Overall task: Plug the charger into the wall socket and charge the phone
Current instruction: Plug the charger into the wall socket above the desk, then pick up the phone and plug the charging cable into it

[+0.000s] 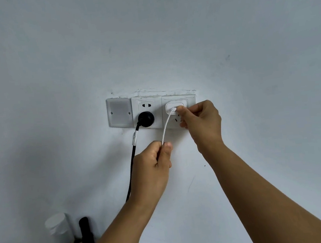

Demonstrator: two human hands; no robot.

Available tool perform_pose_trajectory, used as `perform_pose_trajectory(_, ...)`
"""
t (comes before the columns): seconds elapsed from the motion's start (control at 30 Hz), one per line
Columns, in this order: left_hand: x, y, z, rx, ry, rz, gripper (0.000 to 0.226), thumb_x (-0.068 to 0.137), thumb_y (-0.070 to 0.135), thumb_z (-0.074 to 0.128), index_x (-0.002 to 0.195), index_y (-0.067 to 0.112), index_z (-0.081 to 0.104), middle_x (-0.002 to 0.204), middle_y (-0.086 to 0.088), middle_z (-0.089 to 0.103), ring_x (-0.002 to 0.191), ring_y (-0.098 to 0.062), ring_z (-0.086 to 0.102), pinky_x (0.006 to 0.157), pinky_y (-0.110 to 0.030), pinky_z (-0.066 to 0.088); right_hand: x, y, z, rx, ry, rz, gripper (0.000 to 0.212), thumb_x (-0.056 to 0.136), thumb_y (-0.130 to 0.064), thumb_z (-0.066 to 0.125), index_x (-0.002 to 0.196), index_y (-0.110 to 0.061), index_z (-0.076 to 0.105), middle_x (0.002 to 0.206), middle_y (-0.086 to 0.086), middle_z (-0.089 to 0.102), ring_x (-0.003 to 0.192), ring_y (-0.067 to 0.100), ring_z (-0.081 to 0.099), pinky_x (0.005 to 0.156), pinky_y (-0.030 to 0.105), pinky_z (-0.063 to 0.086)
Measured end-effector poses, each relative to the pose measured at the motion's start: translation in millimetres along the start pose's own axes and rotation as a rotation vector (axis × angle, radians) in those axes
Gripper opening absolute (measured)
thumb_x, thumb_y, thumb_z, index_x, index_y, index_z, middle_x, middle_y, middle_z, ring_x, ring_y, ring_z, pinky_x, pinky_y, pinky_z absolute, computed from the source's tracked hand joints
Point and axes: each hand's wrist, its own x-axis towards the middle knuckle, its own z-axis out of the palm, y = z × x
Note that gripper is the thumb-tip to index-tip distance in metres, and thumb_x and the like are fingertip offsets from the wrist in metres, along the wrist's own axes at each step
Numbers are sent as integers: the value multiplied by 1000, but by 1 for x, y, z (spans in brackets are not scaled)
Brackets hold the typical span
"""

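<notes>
A white charger (174,106) sits against the upper part of the right wall socket (190,98). My right hand (201,120) pinches the charger's lower right corner with thumb and forefinger. A white cable (166,126) runs from the charger's face down to my left hand (153,165), which is closed around it below the sockets. The rest of the cable is hidden inside that hand. No phone is in view.
A black round plug (145,119) with a thick black cord (133,159) fills the lower outlet of the middle socket (146,105). A blank cover plate (119,112) is at the left. A white bottle (58,229) and a dark object (85,229) stand at the bottom left.
</notes>
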Motion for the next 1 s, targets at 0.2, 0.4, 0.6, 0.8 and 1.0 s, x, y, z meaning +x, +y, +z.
perform_pose_trajectory(0.2, 10, -4, 8, 86, 17, 30, 19, 92, 24, 54, 81, 9, 61, 62, -16, 64, 62, -31, 61, 61, -44, 51, 23, -1, 0, -43, -32, 36, 46, 69, -42, 75, 84, -4, 54, 84, 15, 68, 66, 25, 66, 64, 35, 56)
perform_pose_trajectory(0.4, -30, -24, 1, 92, -91, -146, 2, 85, 19, 61, 85, 21, 61, 54, 0, 56, 59, -32, 60, 65, -48, 55, -8, 0, -34, -284, -46, 91, 58, 62, -52, 78, 88, -12, 45, 76, -2, 48, 68, 16, 55, 50, 25, 37)
perform_pose_trajectory(0.6, -120, -62, 1, 87, -276, -396, 11, 84, 16, 63, 89, 25, 60, 64, 2, 59, 62, -21, 66, 69, -37, 56, -135, 62, -89, -360, -158, 181, 40, 72, -40, 75, 95, -16, 52, 75, -3, 60, 66, 4, 55, 53, 18, 39)
perform_pose_trajectory(0.8, -245, -106, 16, 36, -463, -697, 9, 76, 27, 73, 79, 21, 67, 74, -1, 66, 74, -20, 63, 69, -32, 50, -273, 145, -160, -542, -314, 436, 16, 75, -26, 73, 82, -13, 64, 69, 1, 65, 64, 14, 60, 62, 33, 50)
perform_pose_trajectory(1.0, -350, -115, 15, 275, -687, -701, 18, 74, 32, 74, 81, 18, 66, 79, 2, 68, 75, -13, 64, 74, -33, 54, -365, 181, -222, -717, -335, 599, 9, 76, -21, 72, 78, -13, 69, 70, 3, 72, 67, 15, 65, 68, 33, 49)
